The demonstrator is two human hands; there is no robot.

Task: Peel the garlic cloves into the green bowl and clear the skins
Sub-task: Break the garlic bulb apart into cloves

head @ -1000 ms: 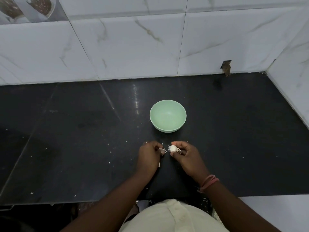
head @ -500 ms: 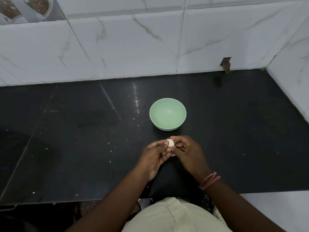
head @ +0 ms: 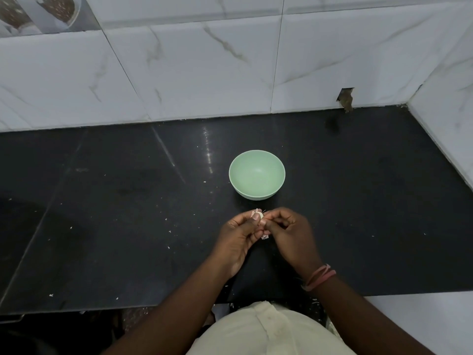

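Since a second ago both hands have lifted off the counter [head: 102, 213] and closed together toward the green bowl [head: 257, 174], which sits just beyond at 12 o'clock and looks empty. The garlic clove [head: 260, 215] now shows bare white, so peeling seems nearly done. The left hand [head: 239, 238] pinches the clove, thumb on top; the right hand [head: 288, 233], fingers curled, grips its skin [head: 264, 237] at 3 o'clock.

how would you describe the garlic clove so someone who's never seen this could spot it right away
On the black countertop, just in front of the green bowl, the person's left hand and right hand meet. The garlic clove is the small pale lump pinched between their fingertips, with papery skin hanging from it.
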